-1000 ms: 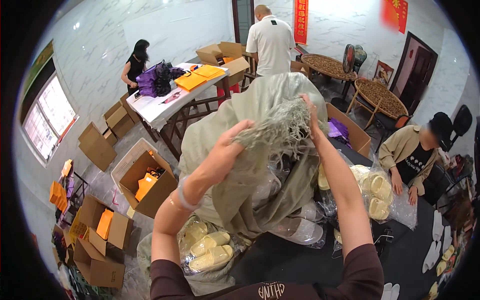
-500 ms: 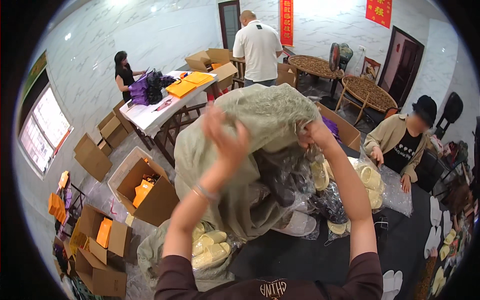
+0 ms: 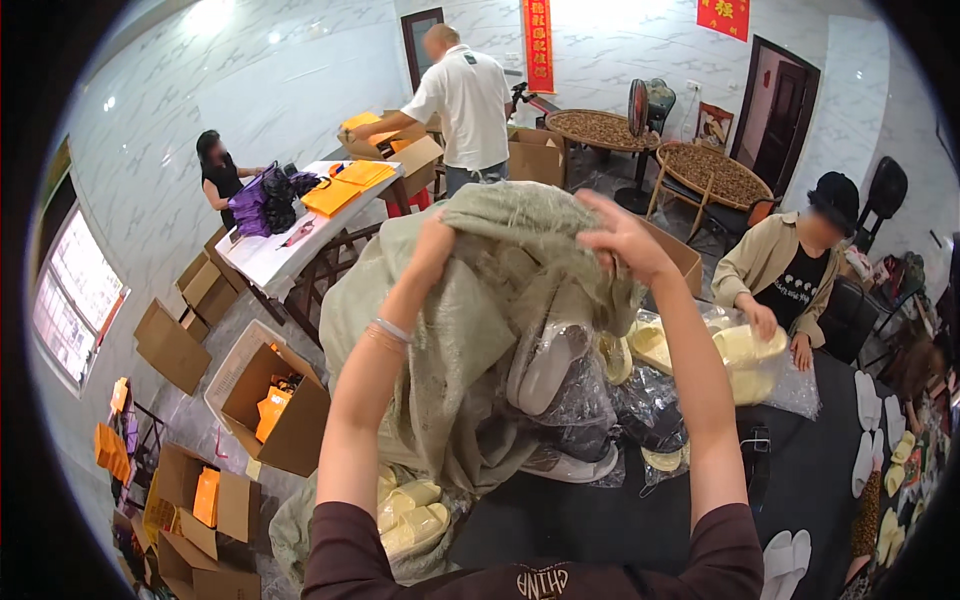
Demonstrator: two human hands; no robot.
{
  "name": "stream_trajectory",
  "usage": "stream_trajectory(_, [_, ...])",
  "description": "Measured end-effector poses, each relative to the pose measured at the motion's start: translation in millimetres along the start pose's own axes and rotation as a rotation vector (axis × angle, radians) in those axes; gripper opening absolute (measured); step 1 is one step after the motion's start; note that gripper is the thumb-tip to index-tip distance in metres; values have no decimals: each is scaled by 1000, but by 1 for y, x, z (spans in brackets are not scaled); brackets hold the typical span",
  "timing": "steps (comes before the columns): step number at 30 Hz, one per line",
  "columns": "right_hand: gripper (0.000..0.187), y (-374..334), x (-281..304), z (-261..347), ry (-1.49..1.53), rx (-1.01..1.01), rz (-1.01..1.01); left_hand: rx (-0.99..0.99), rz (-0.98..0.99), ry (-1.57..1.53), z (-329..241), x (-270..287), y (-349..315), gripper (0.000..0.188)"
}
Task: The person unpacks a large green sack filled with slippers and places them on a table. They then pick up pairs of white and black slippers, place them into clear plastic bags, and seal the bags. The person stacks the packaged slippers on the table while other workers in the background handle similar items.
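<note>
A large grey-green woven sack (image 3: 400, 340) stands tilted over the black table, its mouth toward the right. My left hand (image 3: 433, 245) is closed on the sack's upper edge. At the bunched cloth on the sack's right side, my right hand (image 3: 628, 240) has its fingers spread and touches the fabric. Slippers in clear plastic bags spill from the mouth: a whitish slipper (image 3: 548, 370), black slippers (image 3: 655, 405) and a yellow slipper (image 3: 615, 358). Another whitish slipper (image 3: 580, 465) lies below them. Yellow slippers (image 3: 415, 520) sit in a second sack at the table's near left.
Across the black table (image 3: 600, 530), a person in a cap (image 3: 790, 260) handles yellow slippers (image 3: 755, 355). White slippers (image 3: 785, 560) lie near right. Open cardboard boxes (image 3: 285, 410) stand at left. Two people work by a white table (image 3: 300, 240) farther back. Round woven trays (image 3: 710, 185) stand beyond.
My left hand has come down onto the sack's edge and grips it. My right hand has opened its fingers. The whitish slipper now shows in the sack's mouth. The other person has lifted yellow slippers.
</note>
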State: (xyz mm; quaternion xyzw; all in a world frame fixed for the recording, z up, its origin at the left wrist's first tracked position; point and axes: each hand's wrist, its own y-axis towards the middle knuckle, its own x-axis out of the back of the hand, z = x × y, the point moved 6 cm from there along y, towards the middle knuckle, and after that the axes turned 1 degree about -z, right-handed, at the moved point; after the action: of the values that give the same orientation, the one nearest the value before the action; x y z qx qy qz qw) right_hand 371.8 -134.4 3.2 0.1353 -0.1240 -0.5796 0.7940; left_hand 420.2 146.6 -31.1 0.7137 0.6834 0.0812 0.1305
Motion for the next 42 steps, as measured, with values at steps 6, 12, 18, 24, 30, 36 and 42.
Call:
stream_trajectory(6, [15,-61,-32,-7,-1113,850,-560,324,-38,83,-16,6,-22,27])
stream_trajectory(12, [40,-29,-82,-107,-1839,517,-180,369,36,26,-99,22,-56,21])
stream_trajectory(18, [29,51,-19,-65,-1550,370,-515,384,267,266,-149,69,-74,29])
stream_trajectory(24, [35,85,-30,-80,-873,304,-232,129,34,926,-111,188,-1,54])
stream_trajectory(30, [28,89,-8,-140,702,-388,12,-586,-569,1297,-65,116,-60,56])
stream_trajectory(36, [26,79,76,-211,830,-355,-128,-152,-248,1505,3,45,-153,83])
stream_trajectory(42, [26,64,37,-190,547,-648,-80,-1,-240,1219,79,245,-157,43])
